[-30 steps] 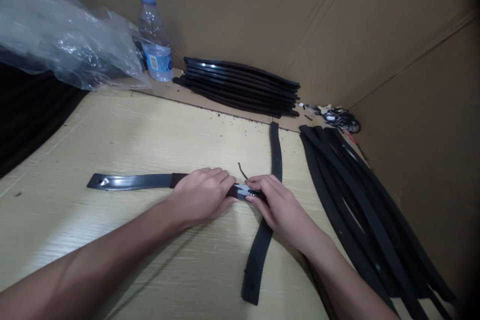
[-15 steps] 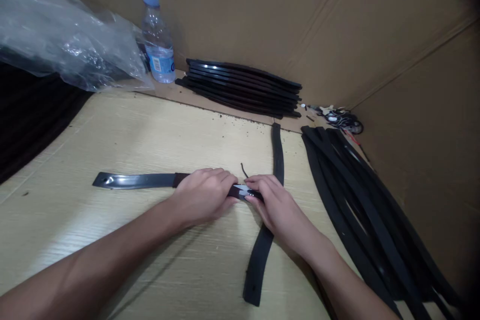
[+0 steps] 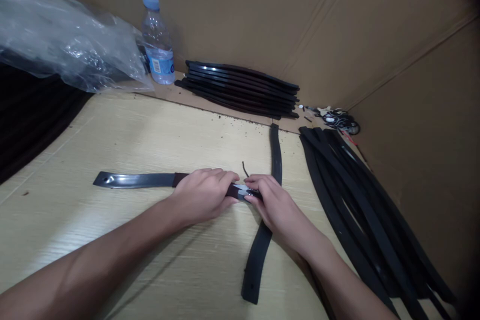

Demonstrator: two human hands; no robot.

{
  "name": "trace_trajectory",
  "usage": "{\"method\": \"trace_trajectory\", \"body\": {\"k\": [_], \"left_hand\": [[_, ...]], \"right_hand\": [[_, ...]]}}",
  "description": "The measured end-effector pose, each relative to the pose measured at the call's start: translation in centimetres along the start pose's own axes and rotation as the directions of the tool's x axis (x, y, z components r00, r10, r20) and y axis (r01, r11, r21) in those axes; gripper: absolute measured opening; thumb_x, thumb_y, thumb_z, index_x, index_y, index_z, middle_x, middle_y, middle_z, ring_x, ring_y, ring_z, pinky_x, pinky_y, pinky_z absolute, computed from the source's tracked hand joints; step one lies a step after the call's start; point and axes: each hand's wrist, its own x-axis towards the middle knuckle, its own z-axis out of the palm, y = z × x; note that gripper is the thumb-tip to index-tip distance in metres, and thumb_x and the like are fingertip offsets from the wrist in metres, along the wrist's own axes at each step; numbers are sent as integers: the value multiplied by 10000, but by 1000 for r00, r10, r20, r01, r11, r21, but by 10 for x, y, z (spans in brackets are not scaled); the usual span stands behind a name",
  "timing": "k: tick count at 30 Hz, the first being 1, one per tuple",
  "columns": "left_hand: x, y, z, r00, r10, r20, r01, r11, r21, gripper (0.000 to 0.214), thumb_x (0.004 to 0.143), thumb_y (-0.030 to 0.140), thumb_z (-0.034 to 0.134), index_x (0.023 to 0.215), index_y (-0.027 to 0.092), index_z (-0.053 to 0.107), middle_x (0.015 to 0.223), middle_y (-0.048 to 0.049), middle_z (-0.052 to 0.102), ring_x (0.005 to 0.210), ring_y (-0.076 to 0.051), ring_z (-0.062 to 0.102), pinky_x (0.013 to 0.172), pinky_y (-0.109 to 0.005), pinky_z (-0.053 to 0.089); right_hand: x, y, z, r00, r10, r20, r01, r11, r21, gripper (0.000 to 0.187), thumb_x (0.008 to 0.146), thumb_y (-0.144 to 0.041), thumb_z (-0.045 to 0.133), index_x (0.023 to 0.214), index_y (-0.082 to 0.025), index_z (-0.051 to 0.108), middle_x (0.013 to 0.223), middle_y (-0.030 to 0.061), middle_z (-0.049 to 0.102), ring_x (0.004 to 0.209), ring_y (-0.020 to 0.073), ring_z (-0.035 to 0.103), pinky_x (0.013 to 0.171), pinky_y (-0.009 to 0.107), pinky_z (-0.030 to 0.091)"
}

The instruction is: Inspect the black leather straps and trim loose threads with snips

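A long flat dark strip point(image 3: 135, 180) lies crosswise on the table, its glossy bare end with a small hole pointing left. My left hand point(image 3: 206, 195) is wrapped round its middle, where a dark brown sleeve point(image 3: 180, 179) covers it. Just to the right, my right hand point(image 3: 275, 205) is closed on the strip's other end. Between the hands shows a pale grey piece point(image 3: 243, 192) beside a small black part, too small to name. Above the right fingers a thin black cord point(image 3: 244, 167) sticks up. Another flat black strip point(image 3: 257, 265) passes beneath the right hand.
Several dark strips are stacked point(image 3: 240, 89) along the back cardboard wall point(image 3: 240, 10), beside a water bottle point(image 3: 159, 47). At the right lies a pile of long black strips point(image 3: 360, 210). A clear plastic bag point(image 3: 75, 40) covers dark material at the left. Small scraps point(image 3: 337, 119) sit in the corner.
The view has shifted very slightly. Both hands keep their holds, with the left hand's grip on the sleeve nearly the same and the strips unmoved on the table.
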Motion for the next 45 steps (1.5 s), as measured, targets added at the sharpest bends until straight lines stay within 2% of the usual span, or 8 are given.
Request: {"method": "trace_trajectory", "body": {"k": [9,15,20,25,31,35,39,45], "left_hand": [[0,2,0,1000,-11,6,11,1000,-23,380,810,445,417,1121,236,478,1060,-28,602,931,-156,580,796,-299,452],[0,4,-1,1000,-16,27,17,999,-34,374,819,445,392,1127,245,461,1067,-21,598,949,-167,581,804,-312,453],[0,-2,1,1000,13,13,-14,1000,4,407,820,475,372,1127,223,459,1055,-37,597,940,-174,580,794,-307,445],[1,-4,2,999,34,12,-34,999,4,429,819,499,361,1114,206,467,1039,-41,598,930,-171,578,784,-290,434],[2,-1,-2,1000,19,25,-19,1000,-13,414,815,492,381,1101,213,492,999,-36,604,894,-154,572,766,-269,419],[2,2,-4,999,38,21,-38,999,9,382,818,476,390,1093,238,508,981,-25,609,879,-143,564,757,-264,415],[2,3,-5,999,45,24,-46,999,19,410,817,512,356,1099,261,516,967,-23,609,884,-145,561,758,-267,415],[3,4,-7,997,44,62,-45,999,12,388,829,512,318,1073,292,525,967,-7,610,897,-153,562,764,-281,418]], "right_hand": [[3,1,4,997,1,72,0,1000,-16,218,894,-230,439,1103,-170,447,1161,120,503,1185,238,392,964,471,404],[5,-4,3,998,16,68,-17,1000,8,228,888,-217,454,1113,-180,445,1175,111,504,1209,237,381,984,475,387],[1,-1,2,1000,9,-9,-9,998,61,190,879,-244,485,1058,-182,469,1106,109,544,1101,211,490,942,427,433],[-3,4,-1,998,-54,-27,55,998,14,186,885,-265,480,1039,-166,508,993,95,588,954,197,547,836,382,487],[1,-1,-12,991,-130,-43,125,986,-110,201,871,-270,497,1008,-149,581,933,109,593,961,229,508,802,399,491],[0,-7,-14,991,-122,-55,112,980,-165,223,879,-261,478,1039,-163,598,924,111,570,927,227,490,781,396,489],[-1,-9,-8,989,-122,-78,108,980,-165,256,887,-255,462,1103,-182,577,915,105,562,862,209,491,715,365,493],[-1,-3,-7,986,-152,-63,146,984,-101,210,881,-265,482,1021,-148,587,899,96,562,852,195,496,754,344,481]]}}
